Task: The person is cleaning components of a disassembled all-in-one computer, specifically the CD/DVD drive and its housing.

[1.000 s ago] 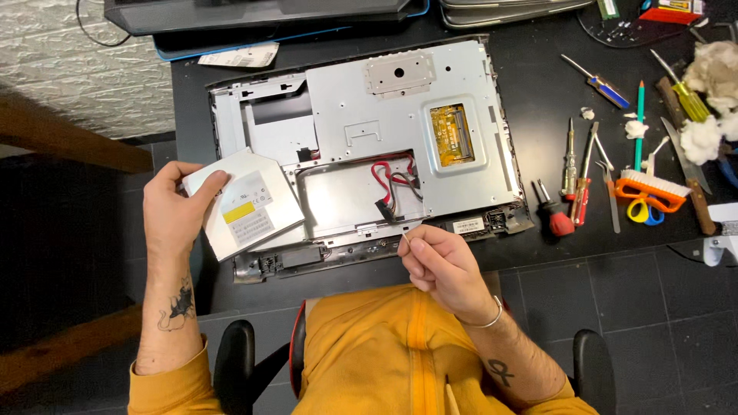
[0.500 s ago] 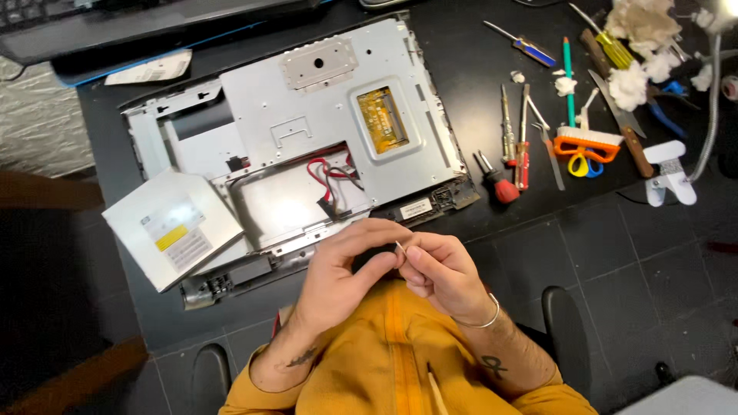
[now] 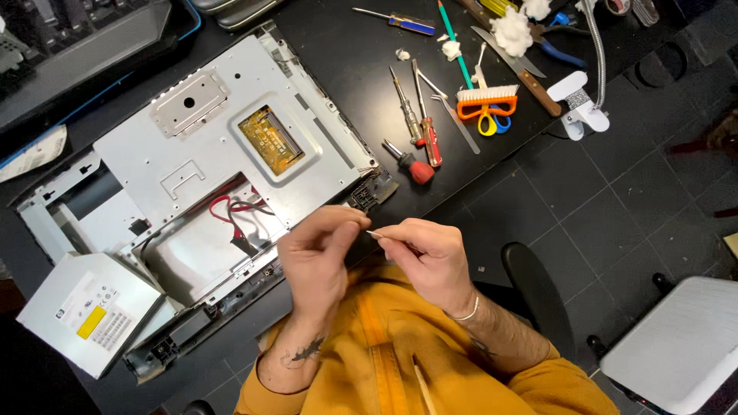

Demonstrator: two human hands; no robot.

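Black workbench (image 3: 361, 69) over dark tiled floor (image 3: 615, 200). Item: thin metal pin or small bit (image 3: 374, 233), exact kind too small to tell, long axis roughly level, tip towards the left hand. Right hand (image 3: 427, 257) pinches it between fingertips; left hand (image 3: 323, 257) close beside, fingers curled, just short of or touching the tip, cannot tell which. Both hands together at the near table edge, above the lap. Beyond: opened metal computer chassis (image 3: 215, 146); grey optical drive (image 3: 88, 319) at left; screwdrivers (image 3: 419, 131), brush (image 3: 487, 96), scissors (image 3: 488, 119) at right.
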